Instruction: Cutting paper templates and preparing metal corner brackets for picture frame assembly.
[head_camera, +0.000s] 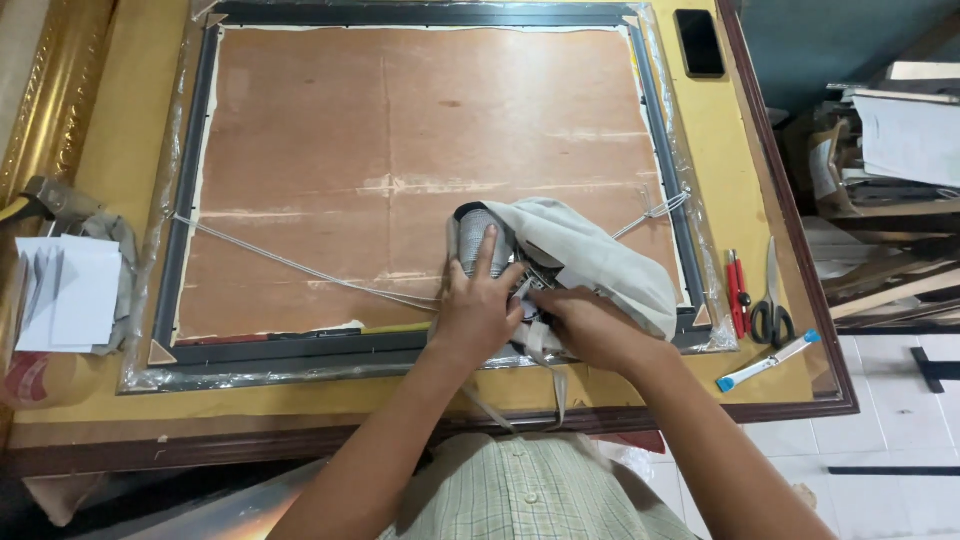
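From the head view, a grey roll (478, 240) wrapped in a soft pale cloth (590, 255) is pressed onto the picture frame's backing board (400, 120) near the tabletop's front edge. The left hand (478, 308) lies flat over the roll; the right hand (590, 325) grips the limp cloth (light, easily bunched, best gathered at its folds).

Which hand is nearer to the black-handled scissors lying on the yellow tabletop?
Right. The right hand sits beside the pale cloth bag, closer to the black-handled scissors at the table's right edge; the left hand is farther left.
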